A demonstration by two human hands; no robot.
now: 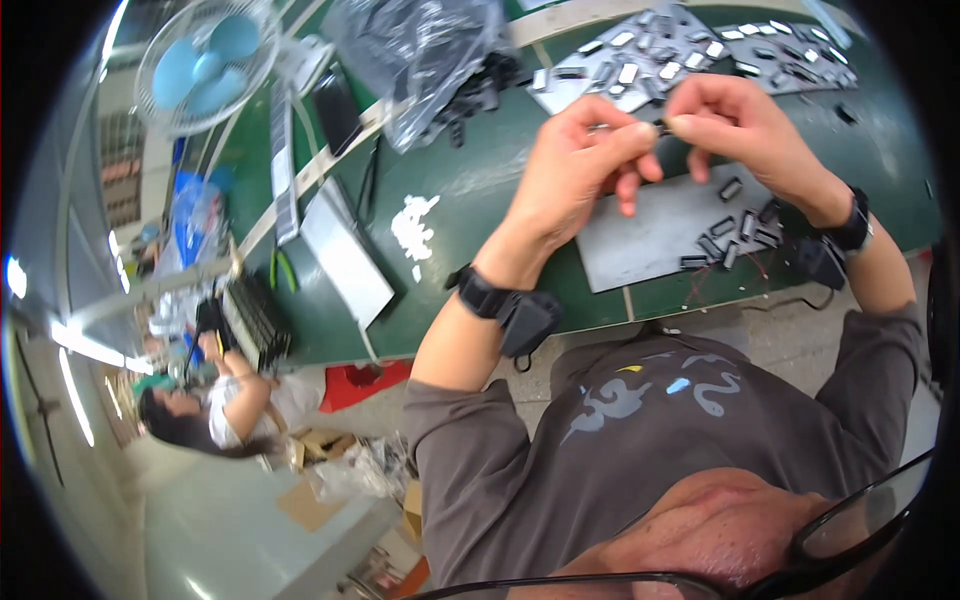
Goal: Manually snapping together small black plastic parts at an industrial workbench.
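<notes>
At 10 o'clock I see a pale blue round table fan (205,62), then a crumpled clear plastic bag (420,45) at 12. My left hand (575,170), black band on the wrist, is curled, thumb and forefinger pinched on a small dark rectangular part (661,126) held just above centre, over the green workbench (470,200). My right hand (745,125) pinches the same part from the other side, fingertips touching it. Below them lies a flat grey metal sheet (650,235) with loose small black clips (735,235) at 3 o'clock. Grey trays of similar parts (690,50) sit at 1.
</notes>
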